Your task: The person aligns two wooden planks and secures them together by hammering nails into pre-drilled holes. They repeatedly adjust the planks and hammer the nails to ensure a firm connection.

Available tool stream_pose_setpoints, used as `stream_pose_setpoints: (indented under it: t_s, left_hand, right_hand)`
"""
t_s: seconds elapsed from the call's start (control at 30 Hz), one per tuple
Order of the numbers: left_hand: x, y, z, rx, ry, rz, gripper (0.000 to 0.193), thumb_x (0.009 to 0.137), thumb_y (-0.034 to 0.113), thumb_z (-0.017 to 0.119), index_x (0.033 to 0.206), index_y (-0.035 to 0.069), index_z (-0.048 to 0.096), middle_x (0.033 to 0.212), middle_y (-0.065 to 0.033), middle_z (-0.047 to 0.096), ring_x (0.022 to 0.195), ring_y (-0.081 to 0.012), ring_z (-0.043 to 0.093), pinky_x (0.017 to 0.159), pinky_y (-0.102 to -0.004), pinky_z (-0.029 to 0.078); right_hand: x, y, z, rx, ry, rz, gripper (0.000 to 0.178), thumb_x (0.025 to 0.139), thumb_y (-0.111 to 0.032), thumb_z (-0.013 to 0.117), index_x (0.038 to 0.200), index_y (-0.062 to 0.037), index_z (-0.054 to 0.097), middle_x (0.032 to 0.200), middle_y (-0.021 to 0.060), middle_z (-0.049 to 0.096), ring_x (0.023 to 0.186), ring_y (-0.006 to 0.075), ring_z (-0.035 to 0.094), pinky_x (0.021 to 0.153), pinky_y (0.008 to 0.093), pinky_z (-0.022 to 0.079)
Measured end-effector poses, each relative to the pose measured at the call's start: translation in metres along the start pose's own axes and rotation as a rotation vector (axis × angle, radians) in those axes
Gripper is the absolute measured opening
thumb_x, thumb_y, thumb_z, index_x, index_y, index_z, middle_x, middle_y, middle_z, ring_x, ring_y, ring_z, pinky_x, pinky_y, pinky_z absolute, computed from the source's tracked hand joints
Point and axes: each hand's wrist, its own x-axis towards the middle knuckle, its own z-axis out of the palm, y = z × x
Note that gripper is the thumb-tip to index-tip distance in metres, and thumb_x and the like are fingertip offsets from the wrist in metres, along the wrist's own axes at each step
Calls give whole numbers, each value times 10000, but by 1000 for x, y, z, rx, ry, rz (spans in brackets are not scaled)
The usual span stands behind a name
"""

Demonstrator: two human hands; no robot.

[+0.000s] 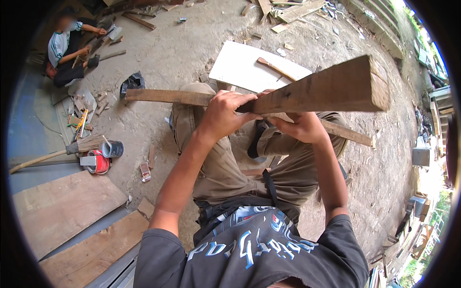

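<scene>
A thick squared wooden post (326, 91) rises from between my hands toward the upper right, its end grain close to the camera. Crossing it over my thighs is a long thin wooden strip (168, 97); how the two pieces meet is hidden by my fingers. My left hand (225, 111) is closed at the crossing, fingers over the wood and thumb pointing right. Beneath the post, my right hand (302, 127) grips it, thumb reaching toward the left one; its other fingers are partly covered by the post.
Ahead lies a white board (235, 62) with a wooden-handled tool (276, 68) on it. At left are a broom (89, 143), a red can (100, 163), a dark can (113, 149) and planks (67, 204). A co-worker (62, 48) sits far left. Scrap wood (297, 12) litters the back.
</scene>
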Motion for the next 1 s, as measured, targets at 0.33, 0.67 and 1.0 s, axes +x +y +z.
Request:
stream_pose_setpoints:
  t_s: [0.33, 0.67, 1.0]
  left_hand:
    - [3, -4, -1, -54, -10, 28, 433, 746, 262, 850, 1093, 38, 722, 1064, -161, 728, 1087, -352, 667, 920, -422, 527]
    - [3, -2, -8, -75, -63, -44, 506, 727, 370, 843, 1079, 24, 730, 1017, -183, 726, 1015, -385, 683, 1032, -472, 490]
    - [2, 2, -12, -80, -82, -26, 411, 746, 298, 840, 1074, 76, 730, 969, -120, 744, 905, -305, 723, 1108, -543, 400]
  right_hand:
    - [20, -1, -9, -200, 51, -126, 298, 873, 68, 615, 1159, 8, 671, 1079, 119, 708, 1002, 193, 663, 898, 325, 511]
    - [28, 11, -9, -179, -54, -62, 221, 915, 20, 605, 1125, 12, 674, 1103, 128, 682, 1022, 268, 657, 914, 349, 495]
    - [31, 25, -8, -281, -22, -119, 227, 914, 10, 597, 1132, 8, 663, 1078, 144, 685, 989, 290, 666, 878, 361, 514]
